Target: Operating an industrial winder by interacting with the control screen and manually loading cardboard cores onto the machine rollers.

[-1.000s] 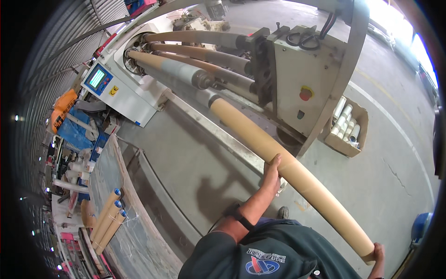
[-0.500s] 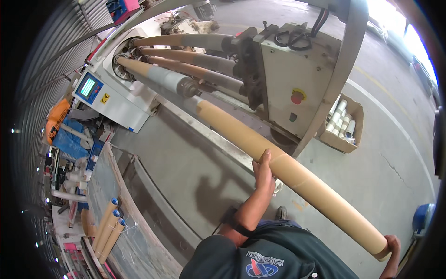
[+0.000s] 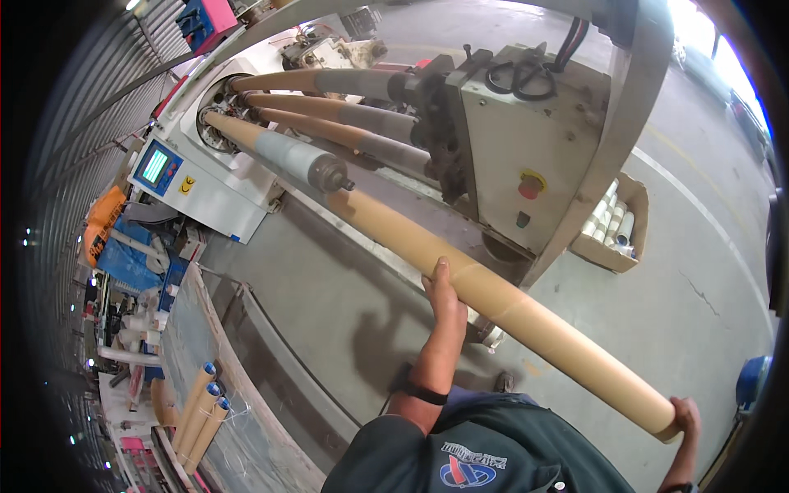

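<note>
A long brown cardboard tube (image 3: 538,329) slants across the view, from the machine down to the lower right. My left hand (image 3: 445,289) supports it near the middle, thumb on top and fingers mostly hidden underneath. At its near end, my right hand (image 3: 685,417) is closed round the rim. The tube's far end lies just below the free tip of a grey-and-brown roller shaft (image 3: 288,156); I cannot tell whether they touch. Several similar roller shafts (image 3: 362,111) stretch behind it between the white machine housing (image 3: 209,193) and the right-hand cabinet.
The grey cabinet (image 3: 493,156) carries a red stop button (image 3: 528,187) and black-handled scissors (image 3: 522,80). Beside it stands a cardboard box (image 3: 637,246) of short white rolls. Brown tubes (image 3: 197,415) lie on the left-hand table (image 3: 193,337). A low machine rail (image 3: 362,232) runs beneath the tube.
Both hands have shifted a little left in the view with the tube. Its far end has come closer to the roller shaft's tip, and its near end sits slightly higher.
</note>
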Demonstrator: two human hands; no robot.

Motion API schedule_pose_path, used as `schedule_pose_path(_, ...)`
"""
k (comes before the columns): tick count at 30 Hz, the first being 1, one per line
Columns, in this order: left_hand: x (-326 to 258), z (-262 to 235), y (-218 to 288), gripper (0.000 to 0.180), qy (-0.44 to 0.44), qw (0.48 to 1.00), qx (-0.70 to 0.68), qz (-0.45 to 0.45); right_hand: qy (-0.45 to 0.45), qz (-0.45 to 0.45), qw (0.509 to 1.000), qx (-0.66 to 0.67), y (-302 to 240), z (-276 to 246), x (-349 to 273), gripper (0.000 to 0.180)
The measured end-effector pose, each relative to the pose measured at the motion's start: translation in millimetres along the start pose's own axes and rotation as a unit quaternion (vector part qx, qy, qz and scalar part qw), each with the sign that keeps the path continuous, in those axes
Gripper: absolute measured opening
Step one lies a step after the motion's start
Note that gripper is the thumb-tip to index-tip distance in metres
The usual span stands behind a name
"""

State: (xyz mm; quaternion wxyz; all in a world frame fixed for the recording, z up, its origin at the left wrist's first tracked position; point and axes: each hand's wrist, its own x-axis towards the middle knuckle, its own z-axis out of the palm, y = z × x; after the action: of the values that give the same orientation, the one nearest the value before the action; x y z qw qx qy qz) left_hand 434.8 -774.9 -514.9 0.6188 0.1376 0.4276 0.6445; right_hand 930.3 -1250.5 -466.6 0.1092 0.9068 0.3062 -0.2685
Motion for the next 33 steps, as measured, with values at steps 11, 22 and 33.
schedule_pose_path(11, 141, -15, 70, 0.053, 0.025, 0.998, 0.010, 0.056, 0.004, 0.053, 0.997, 0.055, -185, -15, 11, 0.066)
schedule_pose_path(22, 498, -122, 240, 0.075, -0.013, 0.987, 0.113, 0.115, -0.094, -0.167, 0.955, 0.224, -488, -30, -35, 0.072)
schedule_pose_path(33, 606, -121, 286, 0.083, 0.045, 0.958, 0.185, 0.214, 0.068, -0.290, 0.954, 0.037, -657, -25, -77, 0.098)
